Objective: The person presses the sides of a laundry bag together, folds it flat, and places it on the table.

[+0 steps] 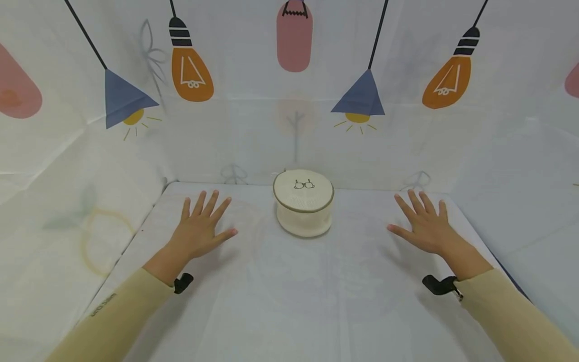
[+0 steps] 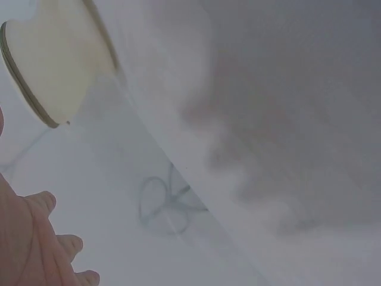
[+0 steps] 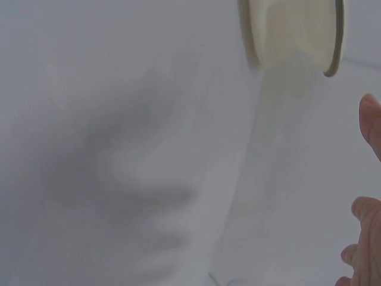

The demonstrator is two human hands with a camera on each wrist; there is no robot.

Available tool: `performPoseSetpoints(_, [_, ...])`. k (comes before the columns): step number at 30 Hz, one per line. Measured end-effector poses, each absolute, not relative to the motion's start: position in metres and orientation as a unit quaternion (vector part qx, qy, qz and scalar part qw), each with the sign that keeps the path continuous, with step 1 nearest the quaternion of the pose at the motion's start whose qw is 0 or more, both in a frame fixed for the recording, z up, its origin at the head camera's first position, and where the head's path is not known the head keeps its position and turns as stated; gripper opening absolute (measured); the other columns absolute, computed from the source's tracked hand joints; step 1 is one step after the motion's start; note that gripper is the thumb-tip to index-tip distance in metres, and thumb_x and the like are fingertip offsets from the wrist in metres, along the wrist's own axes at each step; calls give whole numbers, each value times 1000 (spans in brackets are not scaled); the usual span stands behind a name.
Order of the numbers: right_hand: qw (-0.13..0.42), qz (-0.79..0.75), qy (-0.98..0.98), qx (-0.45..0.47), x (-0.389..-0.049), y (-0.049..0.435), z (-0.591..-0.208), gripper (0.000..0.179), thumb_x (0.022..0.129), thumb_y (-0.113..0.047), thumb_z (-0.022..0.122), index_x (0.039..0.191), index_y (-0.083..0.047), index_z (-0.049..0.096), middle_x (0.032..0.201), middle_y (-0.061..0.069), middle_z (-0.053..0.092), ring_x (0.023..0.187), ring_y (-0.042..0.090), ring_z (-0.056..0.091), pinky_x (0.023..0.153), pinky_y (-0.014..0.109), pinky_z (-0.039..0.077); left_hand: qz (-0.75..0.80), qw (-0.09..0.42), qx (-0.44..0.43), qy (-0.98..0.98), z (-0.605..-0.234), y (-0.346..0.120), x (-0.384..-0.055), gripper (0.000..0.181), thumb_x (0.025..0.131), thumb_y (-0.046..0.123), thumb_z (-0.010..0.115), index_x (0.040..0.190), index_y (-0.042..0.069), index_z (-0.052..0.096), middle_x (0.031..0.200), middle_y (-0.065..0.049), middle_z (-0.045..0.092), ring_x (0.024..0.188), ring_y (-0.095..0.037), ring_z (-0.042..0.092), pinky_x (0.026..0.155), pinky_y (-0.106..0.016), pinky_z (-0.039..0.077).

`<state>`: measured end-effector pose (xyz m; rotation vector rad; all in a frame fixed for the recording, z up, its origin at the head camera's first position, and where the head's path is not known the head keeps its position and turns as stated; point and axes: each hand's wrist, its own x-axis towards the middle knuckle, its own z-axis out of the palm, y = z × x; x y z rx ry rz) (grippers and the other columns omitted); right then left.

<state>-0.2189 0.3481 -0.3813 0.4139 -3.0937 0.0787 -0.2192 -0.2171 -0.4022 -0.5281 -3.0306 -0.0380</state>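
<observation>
A round cream fabric case [image 1: 304, 221] with dark piping round its lid and a small glasses drawing on top stands near the back middle of the table. To its left, my left hand [image 1: 199, 234] is held palm down over the table with fingers spread, touching nothing. My right hand [image 1: 427, 229] hovers likewise on the other side, its fingers spread and holding nothing. In the left wrist view the case [image 2: 56, 56] shows at the upper left, apart from the fingers. The right wrist view has the case [image 3: 297, 30] at the top, with the thumb [image 3: 370, 122] below it.
A white cloth covers the table [image 1: 298, 301]. Behind and beside it hang white sheets printed with orange bulbs [image 1: 192, 75], blue lamps [image 1: 359, 95] and pink shapes [image 1: 294, 42]. Black wrist straps [image 1: 183, 283] show at both cuffs.
</observation>
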Motion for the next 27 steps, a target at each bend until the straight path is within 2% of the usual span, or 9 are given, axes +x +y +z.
performPoseSetpoints(4, [5, 25, -990, 138, -219, 342, -379, 95, 95, -69, 47, 162, -18, 3, 164, 26, -3, 149, 50, -6, 106, 77, -11, -10, 37, -174, -984, -401, -210, -219, 91, 94, 76, 35, 163, 21, 9, 167, -15, -2, 151, -41, -10, 115, -66, -9])
performPoseSetpoints(19, [23, 55, -986, 154, -223, 320, -377, 89, 97, -65, 47, 162, -18, 11, 164, 26, 4, 149, 49, -1, 108, 77, -6, -49, 53, -185, -980, -405, -188, -221, 90, 94, 75, 37, 163, 24, 8, 167, -12, -5, 151, -38, -13, 115, -64, -11])
performPoseSetpoints(27, [29, 86, -982, 165, -225, 304, -379, 86, 97, -63, 50, 161, -16, 17, 164, 26, 8, 149, 49, 1, 110, 75, -4, -71, 58, -192, -977, -407, -178, -222, 89, 95, 74, 37, 163, 24, 8, 167, -14, -5, 151, -37, -12, 116, -63, -11])
